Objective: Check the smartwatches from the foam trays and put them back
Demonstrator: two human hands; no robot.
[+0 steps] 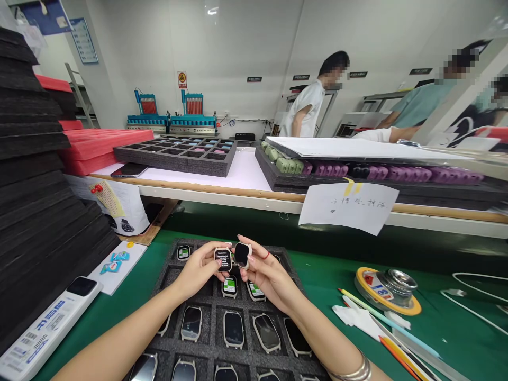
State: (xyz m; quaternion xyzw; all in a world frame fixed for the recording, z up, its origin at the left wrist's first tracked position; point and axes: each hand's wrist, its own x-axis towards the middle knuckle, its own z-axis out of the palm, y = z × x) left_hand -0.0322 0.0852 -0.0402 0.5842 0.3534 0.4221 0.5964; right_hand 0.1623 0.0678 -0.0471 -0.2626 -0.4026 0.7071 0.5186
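Note:
My left hand [201,268] holds a smartwatch body [223,260] whose lit screen shows white text on black. Right beside it, my right hand [265,270] grips a second watch body [241,254] with a dark screen, tilted slightly. Both are held above a dark foam tray [208,319] with square compartments. Several strapless watches lie in the tray; a few, such as the watch [229,286] just below my hands, show green and white screens, while the watch [233,329] nearer to me is dark.
Left stand black foam sheets [32,185] and a white box [51,328]. On the right lie a tape-like reel [387,291], pens [413,338] and white cables. The shelf [246,174] ahead bears foam trays with coloured pieces. People stand behind it.

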